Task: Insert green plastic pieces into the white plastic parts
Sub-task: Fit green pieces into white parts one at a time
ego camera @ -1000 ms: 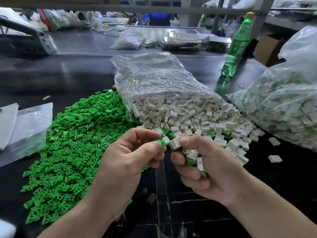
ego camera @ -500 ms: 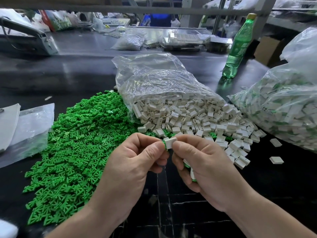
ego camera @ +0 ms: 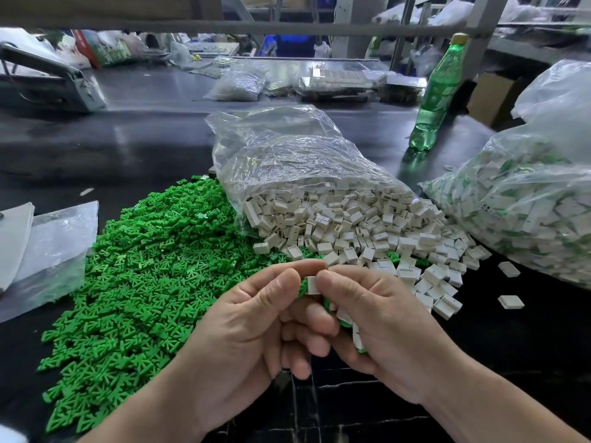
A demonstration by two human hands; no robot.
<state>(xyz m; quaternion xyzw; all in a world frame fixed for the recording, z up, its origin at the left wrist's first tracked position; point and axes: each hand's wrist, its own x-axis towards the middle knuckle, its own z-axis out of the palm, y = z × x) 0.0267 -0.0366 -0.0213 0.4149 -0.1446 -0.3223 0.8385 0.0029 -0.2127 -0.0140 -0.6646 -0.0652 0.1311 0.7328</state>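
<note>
Hands meeting over the worktop's near edge, mid-insertion.

Green pieces (ego camera: 134, 276) heap left, white parts (ego camera: 351, 225) spill centre; my left hand (ego camera: 243, 327) and right hand (ego camera: 380, 330) pinch one white part (ego camera: 312, 285) closed-fingered, right palm holding finished ones. Next, I judge: press home.

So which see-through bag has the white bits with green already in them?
The clear plastic bag at the far right: green shows among its white plastic parts. The open clear bag in the middle spills only plain white parts, no green inside.
</note>
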